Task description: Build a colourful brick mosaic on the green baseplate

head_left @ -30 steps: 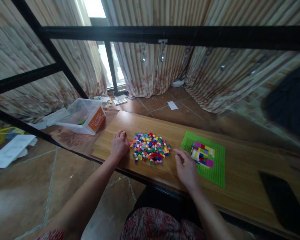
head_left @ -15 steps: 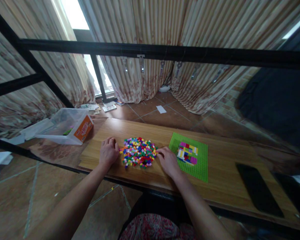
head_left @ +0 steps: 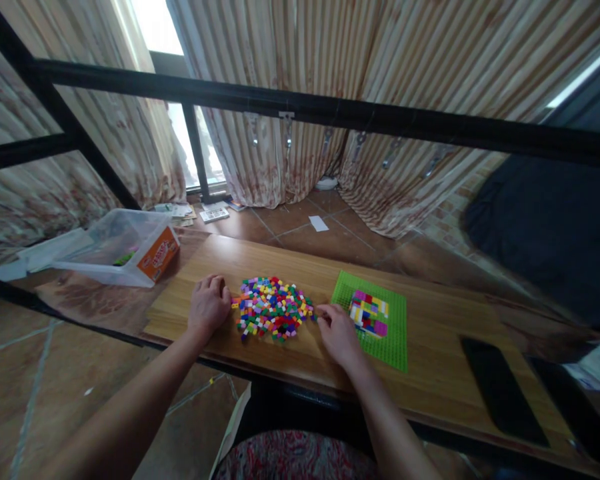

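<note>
A loose pile of small coloured toy bricks (head_left: pixel 273 307) lies on the wooden board. My left hand (head_left: pixel 209 305) rests on the wood just left of the pile, its fingers loosely bent and partly spread, close to a few orange and yellow bricks. On the pile's other side, my right hand (head_left: pixel 337 330) has thumb and fingers drawn together near the edge bricks; whatever is between the fingertips is too small to make out. Behind its knuckles is a green studded baseplate (head_left: pixel 397 307), bearing a patch of joined bricks (head_left: pixel 370 313) in magenta, white, yellow and blue.
A clear plastic box (head_left: pixel 115 247) with an orange label stands to the left, some green inside. A dark flat slab (head_left: pixel 503 390) lies on the right of the wooden board (head_left: pixel 440 347). A black metal rail (head_left: pixel 300 107) crosses in front of curtains (head_left: pixel 290 60).
The camera view has turned slightly, so the scene appears shifted left. My right hand has drawn slightly back from the pile's edge bricks. My left hand stays beside the pile.
</note>
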The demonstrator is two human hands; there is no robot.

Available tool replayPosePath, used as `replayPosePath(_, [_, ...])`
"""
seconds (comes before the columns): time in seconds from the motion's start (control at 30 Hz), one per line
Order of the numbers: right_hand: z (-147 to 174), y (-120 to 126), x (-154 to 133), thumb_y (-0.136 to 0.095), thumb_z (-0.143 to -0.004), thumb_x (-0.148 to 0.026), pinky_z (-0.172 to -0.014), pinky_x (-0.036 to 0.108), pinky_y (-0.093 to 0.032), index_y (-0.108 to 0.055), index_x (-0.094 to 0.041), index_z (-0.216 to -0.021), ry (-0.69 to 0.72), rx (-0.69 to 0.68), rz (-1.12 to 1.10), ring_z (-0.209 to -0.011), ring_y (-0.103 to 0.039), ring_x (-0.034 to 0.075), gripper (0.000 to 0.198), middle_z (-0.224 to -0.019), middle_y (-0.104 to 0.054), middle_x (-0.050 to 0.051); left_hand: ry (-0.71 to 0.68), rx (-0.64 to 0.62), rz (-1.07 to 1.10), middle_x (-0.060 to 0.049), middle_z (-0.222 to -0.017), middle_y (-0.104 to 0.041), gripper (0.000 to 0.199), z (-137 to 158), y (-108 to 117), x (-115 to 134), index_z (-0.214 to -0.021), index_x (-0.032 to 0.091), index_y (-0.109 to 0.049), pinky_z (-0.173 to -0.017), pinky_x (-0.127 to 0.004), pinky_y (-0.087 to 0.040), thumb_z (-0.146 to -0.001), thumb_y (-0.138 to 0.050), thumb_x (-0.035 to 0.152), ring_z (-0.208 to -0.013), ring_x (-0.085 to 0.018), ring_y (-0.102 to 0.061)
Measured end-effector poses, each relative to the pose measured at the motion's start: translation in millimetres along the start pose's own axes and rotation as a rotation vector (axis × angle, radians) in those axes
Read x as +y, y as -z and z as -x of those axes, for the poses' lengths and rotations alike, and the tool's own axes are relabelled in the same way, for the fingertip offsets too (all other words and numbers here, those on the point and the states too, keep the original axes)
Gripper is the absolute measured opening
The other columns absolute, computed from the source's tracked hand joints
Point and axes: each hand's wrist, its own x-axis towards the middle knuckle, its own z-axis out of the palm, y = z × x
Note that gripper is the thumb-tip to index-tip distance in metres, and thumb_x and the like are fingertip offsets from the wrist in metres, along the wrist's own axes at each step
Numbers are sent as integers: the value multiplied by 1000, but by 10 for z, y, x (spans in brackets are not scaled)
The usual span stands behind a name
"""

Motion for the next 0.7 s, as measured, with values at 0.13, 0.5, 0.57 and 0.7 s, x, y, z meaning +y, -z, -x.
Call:
replayPosePath(0.13, [85,-12,-24,-52,-76,-13,-77,34,-50,-66,-17,-92,-39,17,-14,-81,-60,21,21,-94,-60,9,-7,-8,2,-15,-112,-61,31,-5,8,2,-105,14,-59,-99,-40,-39,-84,-42,28,-106,-28,-53])
replayPosePath(0.5, [41,-81,-117,-52,-82,-14,-78,33,-46,-63,-21,-77,25,36,32,-83,-59,21,14,-84,-61,6,1,-19,-5,-15,-112,-62,34,-18,36,8,-106,13,-60,-98,-41,-40,-84,-40,31,-107,-30,-53])
replayPosePath(0.57, [55,-92,-106,-52,-83,-15,-76,32,-45,-63,-22,-80,23,46,32,-82,-59,20,12,-84,-62,5,-7,-17,-14,-15,-112,-62,35,-23,34,4,-106,14,-60,-98,-41,-40,-84,-39,31,-107,-30,-53])
replayPosePath(0.7, [26,-117,-127,-55,-81,-14,-76,31,-45,-63,-21,-82,16,17,66,-82,-59,19,11,-85,-64,4,-13,-11,-30,-13,-112,-62,34,-31,38,4,-105,16,-59,-98,-40,-40,-84,-39,32,-106,-28,-54])
